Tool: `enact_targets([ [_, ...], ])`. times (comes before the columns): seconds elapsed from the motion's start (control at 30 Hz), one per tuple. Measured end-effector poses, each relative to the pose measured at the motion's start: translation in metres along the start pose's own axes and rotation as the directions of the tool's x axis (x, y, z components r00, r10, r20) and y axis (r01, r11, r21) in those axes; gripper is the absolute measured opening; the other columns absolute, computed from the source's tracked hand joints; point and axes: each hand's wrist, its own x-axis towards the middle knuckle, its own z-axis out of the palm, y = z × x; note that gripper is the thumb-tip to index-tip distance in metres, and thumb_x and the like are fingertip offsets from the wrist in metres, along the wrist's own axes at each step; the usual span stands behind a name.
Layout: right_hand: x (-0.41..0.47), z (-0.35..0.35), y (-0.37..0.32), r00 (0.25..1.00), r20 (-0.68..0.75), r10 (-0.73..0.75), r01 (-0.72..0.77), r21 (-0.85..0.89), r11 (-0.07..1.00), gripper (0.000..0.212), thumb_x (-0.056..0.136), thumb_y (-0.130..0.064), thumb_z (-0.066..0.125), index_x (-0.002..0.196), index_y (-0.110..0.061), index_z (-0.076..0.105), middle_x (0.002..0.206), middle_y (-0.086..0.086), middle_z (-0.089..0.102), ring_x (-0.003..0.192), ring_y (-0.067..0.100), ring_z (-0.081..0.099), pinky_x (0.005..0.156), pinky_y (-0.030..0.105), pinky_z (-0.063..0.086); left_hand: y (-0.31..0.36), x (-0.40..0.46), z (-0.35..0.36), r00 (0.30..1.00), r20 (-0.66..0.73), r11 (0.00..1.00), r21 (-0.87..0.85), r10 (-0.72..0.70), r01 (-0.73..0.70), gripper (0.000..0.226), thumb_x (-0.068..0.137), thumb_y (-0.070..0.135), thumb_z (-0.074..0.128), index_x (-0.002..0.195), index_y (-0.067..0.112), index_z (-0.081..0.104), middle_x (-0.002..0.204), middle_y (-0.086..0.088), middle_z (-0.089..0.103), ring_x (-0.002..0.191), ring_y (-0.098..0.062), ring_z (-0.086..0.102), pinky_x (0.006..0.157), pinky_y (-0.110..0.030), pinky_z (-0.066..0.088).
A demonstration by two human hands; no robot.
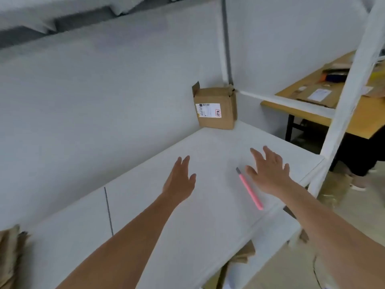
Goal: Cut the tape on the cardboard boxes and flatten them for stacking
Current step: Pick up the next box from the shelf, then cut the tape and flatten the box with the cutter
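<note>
box (215,108) far corner, light, stiff, grab sides | left hand (180,180), right hand (268,171) fingers spread, empty | knife (250,189) on counter (187,226)

A white shipping label (208,110) is seen stuck on the front of the cardboard box (215,108). A barcode and a red-framed mark are printed on it, but nothing can be read.

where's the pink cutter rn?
Head view, right of centre: the slim pink utility knife lies on the white shelf board, just left of the open right hand.
</note>
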Motion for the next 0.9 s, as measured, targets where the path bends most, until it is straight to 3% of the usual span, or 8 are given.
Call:
enact_targets([
  [0.17, 0.124, 0.033, 0.034, 0.995, -0.083, -0.062, 0.069, 0.077, 0.995, 0.058, 0.105, -0.041, 0.033, 0.157, -0.025, 0.013, 0.164, 0.009, 0.003, 0.149, 0.034, 0.006, 0.118, 0.052, 0.013, -0.004, 0.114, 0.066, 0.993, -0.121, 0.998, -0.059, -0.006, -0.001, 0.065, 0.104, 0.029, 0.042, 0.157, 0.018, 0.006, 0.165, -0.005, 0.000, 0.151, -0.018, 0.007, 0.117, -0.033, 0.018],
  [0.3, 0.209, 0.070, 0.047, 0.988, -0.098, -0.121, 0.146, 0.307, 0.940, 0.058, 0.105, -0.036, 0.035, 0.157, -0.018, 0.015, 0.163, 0.015, 0.007, 0.150, 0.031, 0.005, 0.118, 0.038, 0.009, -0.008, 0.189, 0.110, 0.984, -0.158, 0.989, -0.136, -0.078, 0.057, 0.068, 0.102, 0.033, 0.045, 0.157, 0.020, 0.007, 0.165, 0.000, -0.001, 0.150, -0.018, 0.013, 0.114, -0.032, 0.024],
  [0.37, 0.244, 0.082, 0.046, 0.989, -0.106, -0.102, 0.134, 0.366, 0.921, 0.060, 0.105, -0.037, 0.036, 0.157, -0.016, 0.014, 0.162, 0.016, 0.010, 0.150, 0.031, 0.007, 0.118, 0.040, 0.011, -0.011, 0.226, 0.120, 0.977, -0.172, 0.982, -0.161, -0.128, 0.101, 0.071, 0.101, 0.037, 0.046, 0.157, 0.019, 0.007, 0.165, 0.000, 0.001, 0.150, -0.016, 0.014, 0.114, -0.032, 0.024],
  [0.53, 0.318, 0.098, 0.044, 0.954, -0.280, -0.103, 0.109, 0.009, 0.994, 0.070, 0.098, -0.058, 0.031, 0.155, -0.023, 0.014, 0.154, 0.009, 0.033, 0.141, 0.029, 0.030, 0.115, 0.042, 0.020, -0.015, 0.320, 0.120, 0.960, -0.217, 0.966, -0.224, -0.175, 0.126, 0.084, 0.094, 0.042, 0.056, 0.156, 0.013, 0.007, 0.163, -0.004, 0.014, 0.148, -0.020, 0.019, 0.115, -0.033, 0.023],
  [0.7, 0.342, 0.107, 0.044, 0.949, -0.271, -0.161, 0.123, -0.153, 0.981, 0.072, 0.090, -0.070, 0.020, 0.152, -0.035, 0.011, 0.136, 0.004, 0.042, 0.129, 0.028, 0.033, 0.110, 0.047, 0.022, -0.019, 0.370, 0.108, 0.949, -0.134, 0.885, -0.416, -0.285, 0.207, 0.090, 0.090, 0.025, 0.058, 0.156, 0.026, -0.001, 0.161, 0.009, 0.022, 0.137, -0.026, 0.041, 0.109, -0.041, 0.039],
  [0.77, 0.343, 0.106, 0.045, 0.955, -0.245, -0.168, 0.127, -0.175, 0.976, 0.068, 0.089, -0.072, 0.018, 0.149, -0.043, 0.010, 0.133, 0.005, 0.039, 0.128, 0.028, 0.030, 0.110, 0.049, 0.020, -0.015, 0.376, 0.103, 0.961, -0.077, 0.830, -0.526, -0.264, 0.186, 0.090, 0.088, 0.010, 0.053, 0.156, 0.031, -0.002, 0.157, 0.019, 0.027, 0.125, -0.018, 0.052, 0.093, -0.034, 0.050],
  [0.83, 0.343, 0.105, 0.045, 0.962, -0.199, -0.186, 0.148, -0.190, 0.970, 0.064, 0.088, -0.074, 0.016, 0.147, -0.050, 0.010, 0.137, 0.005, 0.036, 0.131, 0.028, 0.027, 0.111, 0.051, 0.017, -0.008, 0.378, 0.099, 0.975, -0.049, 0.785, -0.603, -0.215, 0.142, 0.084, 0.087, -0.002, 0.049, 0.156, 0.032, 0.014, 0.151, 0.017, 0.039, 0.103, -0.009, 0.058, 0.071, -0.019, 0.048],
  [0.9, 0.341, 0.104, 0.046, 0.966, -0.150, -0.211, 0.180, -0.197, 0.964, 0.064, 0.088, -0.075, 0.014, 0.147, -0.052, 0.008, 0.145, 0.006, 0.031, 0.135, 0.030, 0.024, 0.113, 0.053, 0.013, 0.004, 0.372, 0.100, 0.988, -0.016, 0.788, -0.605, -0.156, 0.114, 0.080, 0.087, -0.007, 0.049, 0.152, 0.034, 0.028, 0.147, 0.014, 0.045, 0.096, -0.006, 0.056, 0.069, -0.017, 0.044],
])
